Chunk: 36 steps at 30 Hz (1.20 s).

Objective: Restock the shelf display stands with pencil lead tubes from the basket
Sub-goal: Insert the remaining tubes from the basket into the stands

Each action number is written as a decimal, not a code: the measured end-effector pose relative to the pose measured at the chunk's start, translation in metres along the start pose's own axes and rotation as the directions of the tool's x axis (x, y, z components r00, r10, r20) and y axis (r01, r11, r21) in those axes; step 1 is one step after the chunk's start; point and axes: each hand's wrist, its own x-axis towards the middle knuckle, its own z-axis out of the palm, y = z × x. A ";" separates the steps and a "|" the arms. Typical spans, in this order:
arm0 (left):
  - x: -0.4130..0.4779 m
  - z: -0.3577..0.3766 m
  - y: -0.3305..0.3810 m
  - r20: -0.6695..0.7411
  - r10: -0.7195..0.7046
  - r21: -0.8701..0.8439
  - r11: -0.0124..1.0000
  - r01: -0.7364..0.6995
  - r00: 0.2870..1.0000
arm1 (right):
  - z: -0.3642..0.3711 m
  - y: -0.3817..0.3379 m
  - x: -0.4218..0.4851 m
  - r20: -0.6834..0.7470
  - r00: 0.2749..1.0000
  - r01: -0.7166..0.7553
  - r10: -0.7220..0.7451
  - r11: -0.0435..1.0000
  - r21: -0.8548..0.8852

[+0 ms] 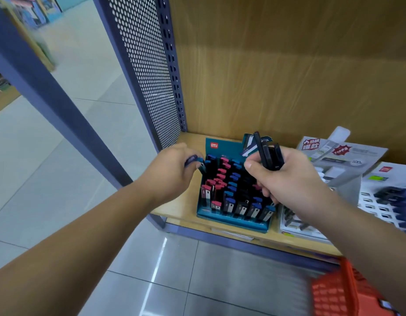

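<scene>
Grips a bunch of dark lead tubes (269, 153) upright in the right hand (286, 179), fingers curled round the lower ends, thumb pressed across the front, tops fanning out above the fist. Pinches one more blue-capped tube (194, 159) in the left hand (172, 172), between thumb and curled fingertips, right at the far left corner of the teal display stand (231, 218). Looks to be feeding that single tube into the leftmost column of slots.

Shows the stand well stocked: rows of red-capped and blue-capped tubes, standing tilted, with darker patches near the middle. Sits at the left end of the wooden shelf (179, 208), just beside a perforated metal side panel (147, 71) on the left and other card displays (338, 156) on the right. Leaves the red basket (338, 290) at the near right, below the shelf edge, blurred and partly hidden by the right forearm; cannot tell its contents.

Risks from here, as a judgement only. Could lose a tube or two out of the loose fan in the right hand on any slackening of the grip, down among the stocked rows or onto the tiled floor (151, 270). Could jam the single tube against a neighbouring cap by pushing in at an angle, tipping the row beside it. Might shove the light card stand along the shelf by pressing hard, with neither hand bracing it. Hovers the right hand close over the stand's right half, within easy reach of knocking caps with the knuckles.
</scene>
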 end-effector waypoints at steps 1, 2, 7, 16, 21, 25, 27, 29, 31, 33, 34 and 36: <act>0.001 0.005 -0.004 0.008 0.027 -0.002 1.000 -0.027 1.000 | 0.000 0.004 0.001 -0.004 1.000 0.004 -0.004 1.000 -0.001; 0.002 0.010 -0.007 0.011 0.057 -0.002 0.998 -0.056 0.998 | 0.000 0.008 0.002 -0.006 1.000 0.008 -0.009 1.000 -0.006; 0.004 0.015 -0.019 0.035 0.165 0.032 0.986 -0.166 0.986 | -0.001 0.021 0.004 -0.005 1.000 0.020 -0.020 1.000 -0.019; 0.014 0.007 -0.012 0.117 0.205 0.051 0.976 -0.212 0.972 | 0.002 0.021 0.003 0.021 1.000 0.014 -0.014 1.000 -0.012; 0.018 0.008 -0.008 0.133 0.046 -0.131 0.991 -0.029 0.990 | 0.002 0.019 0.002 0.021 1.000 -0.005 0.006 1.000 -0.006; 0.019 0.002 -0.017 0.203 0.132 0.044 0.989 -0.143 0.970 | 0.000 0.016 0.001 0.039 0.999 -0.011 0.011 1.000 -0.005; 0.024 -0.003 -0.014 0.239 0.154 0.114 0.976 -0.185 0.959 | -0.001 0.016 0.001 0.047 0.999 -0.009 0.010 1.000 -0.007; 0.029 -0.004 -0.006 0.261 0.170 0.181 0.958 -0.222 0.950 | -0.001 0.016 0.000 0.049 0.999 -0.005 0.006 1.000 -0.006; 0.032 -0.002 0.000 0.284 0.168 0.249 0.938 -0.242 0.944 | -0.002 0.015 -0.001 0.052 0.999 0.005 -0.004 1.000 -0.008; 0.035 -0.002 0.005 0.309 0.160 0.272 0.930 -0.248 0.938 | -0.003 0.014 -0.001 0.056 0.998 0.009 -0.008 1.000 -0.016; 0.037 -0.002 0.008 0.320 0.158 0.264 0.932 -0.248 0.934 | -0.003 0.015 -0.001 0.056 0.998 0.003 -0.002 1.000 -0.019; 0.038 -0.002 0.012 0.323 0.151 0.234 0.944 -0.234 0.934 | -0.004 0.015 0.000 0.051 0.999 -0.010 0.011 1.000 -0.022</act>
